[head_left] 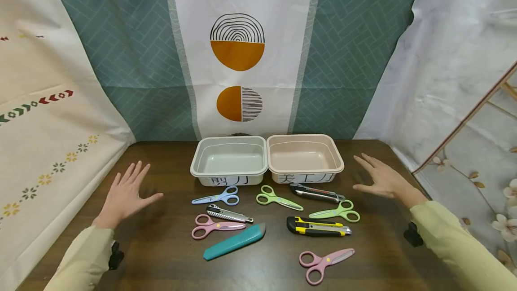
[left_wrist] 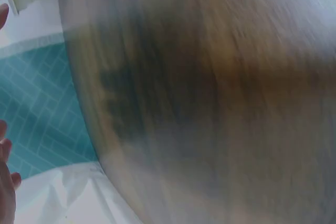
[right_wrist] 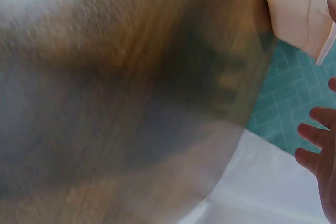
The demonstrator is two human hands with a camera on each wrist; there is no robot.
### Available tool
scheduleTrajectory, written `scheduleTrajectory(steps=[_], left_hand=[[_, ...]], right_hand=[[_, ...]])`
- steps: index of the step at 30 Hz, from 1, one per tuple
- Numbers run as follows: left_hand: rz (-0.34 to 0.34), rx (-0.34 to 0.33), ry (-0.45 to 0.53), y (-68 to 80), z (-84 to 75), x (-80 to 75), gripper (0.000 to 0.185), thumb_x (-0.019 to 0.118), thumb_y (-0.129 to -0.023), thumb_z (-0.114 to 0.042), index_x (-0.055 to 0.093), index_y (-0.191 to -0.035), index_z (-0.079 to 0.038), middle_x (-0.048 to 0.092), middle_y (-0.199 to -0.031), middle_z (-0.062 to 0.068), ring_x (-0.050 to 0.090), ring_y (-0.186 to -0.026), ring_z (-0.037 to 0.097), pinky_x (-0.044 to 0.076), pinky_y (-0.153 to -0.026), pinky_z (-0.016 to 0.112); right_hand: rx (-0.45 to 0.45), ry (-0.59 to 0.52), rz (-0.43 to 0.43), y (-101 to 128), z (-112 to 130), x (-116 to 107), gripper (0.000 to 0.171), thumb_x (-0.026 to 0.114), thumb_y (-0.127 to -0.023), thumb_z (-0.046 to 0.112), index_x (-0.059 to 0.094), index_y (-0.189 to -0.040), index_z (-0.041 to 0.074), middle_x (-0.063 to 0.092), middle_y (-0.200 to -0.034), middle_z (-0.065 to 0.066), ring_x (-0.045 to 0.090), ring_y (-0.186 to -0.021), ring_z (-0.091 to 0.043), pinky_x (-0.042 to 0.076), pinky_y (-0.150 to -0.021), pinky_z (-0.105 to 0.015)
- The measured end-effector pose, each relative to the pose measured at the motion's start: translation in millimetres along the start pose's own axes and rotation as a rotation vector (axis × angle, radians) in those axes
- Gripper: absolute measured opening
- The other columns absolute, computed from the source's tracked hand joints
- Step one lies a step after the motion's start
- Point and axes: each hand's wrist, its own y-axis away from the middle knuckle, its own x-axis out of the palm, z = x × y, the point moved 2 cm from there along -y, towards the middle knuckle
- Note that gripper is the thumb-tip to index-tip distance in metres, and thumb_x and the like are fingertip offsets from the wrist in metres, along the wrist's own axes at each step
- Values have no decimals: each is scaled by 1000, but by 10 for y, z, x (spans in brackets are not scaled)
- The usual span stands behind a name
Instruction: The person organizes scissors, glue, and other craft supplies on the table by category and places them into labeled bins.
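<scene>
Two hands hover over the dark wooden desk point(head_left: 169, 241), both spread flat with fingers apart and holding nothing. The left hand point(head_left: 126, 192) sits well to the left of the grey-green tub point(head_left: 228, 161), fingers pointing up and away from the person. The right hand point(head_left: 379, 178) is off to the right of the pink tub point(head_left: 304, 158), fingers angled back toward the tubs. Both tubs stand side by side, touching, at the far edge of the desk, each with a label on its near wall.

In front of the tubs lies a scatter of cutting tools. Nearest the left hand are the blue scissors point(head_left: 218, 198), just in front of the grey-green tub, long axis running left to right, tips to the left. Below them sit a grey box cutter point(head_left: 229, 214) and pink scissors point(head_left: 216, 227), tips to the right. A teal box cutter point(head_left: 235, 241) lies slanted, its right end higher.

Nearest the right hand is a black box cutter point(head_left: 317, 193), in front of the pink tub, lying almost left to right. Light green scissors point(head_left: 336, 212) sit just below it, tips to the left. More green scissors point(head_left: 277, 198) point right, a yellow and black box cutter point(head_left: 318, 227) lies level, and another pink pair point(head_left: 324, 262) sits closest to the person.

Both wrist views are motion-blurred, showing only desk grain and fingertips.
</scene>
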Motion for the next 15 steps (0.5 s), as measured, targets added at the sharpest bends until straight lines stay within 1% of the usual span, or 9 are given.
scheduleTrajectory(steps=[6, 8, 11, 13, 15], left_hand=[[-56, 69, 14, -85, -168, 1, 98, 64, -70, -60, 31, -138, 2, 33, -139, 25, 33, -124, 42, 22, -96, 57], [-70, 80, 25, -115, -221, 1, 99, 66, -68, -59, 32, -138, 2, 35, -138, 26, 38, -121, 42, 26, -95, 56], [-71, 60, 63, -159, -298, 6, 99, 67, -68, -59, 30, -139, -1, 41, -134, 26, 47, -112, 43, 36, -88, 54], [-50, 28, 97, -183, -351, 12, 99, 66, -69, -60, 27, -141, -5, 43, -132, 26, 53, -104, 43, 41, -81, 53], [-14, -6, 141, -207, -409, 19, 99, 64, -70, -61, 24, -143, -9, 43, -131, 27, 54, -100, 44, 43, -76, 53]], right_hand=[[1, -40, 19, 31, 159, 43, 95, 65, -72, 58, 30, -139, 1, 32, -138, -26, 34, -122, -45, 30, -93, -57], [1, -53, 22, 41, 207, 63, 97, 66, -70, 59, 30, -139, 0, 35, -136, -26, 36, -121, -44, 31, -92, -56], [9, -77, 25, 59, 271, 95, 99, 68, -68, 59, 31, -138, 0, 39, -134, -26, 40, -118, -44, 34, -90, -56], [14, -90, 35, 75, 311, 123, 100, 68, -67, 59, 30, -139, 0, 41, -132, -26, 41, -117, -44, 35, -89, -57], [13, -104, 44, 97, 350, 148, 101, 69, -66, 59, 31, -138, 0, 42, -131, -26, 42, -116, -44, 35, -88, -57]])
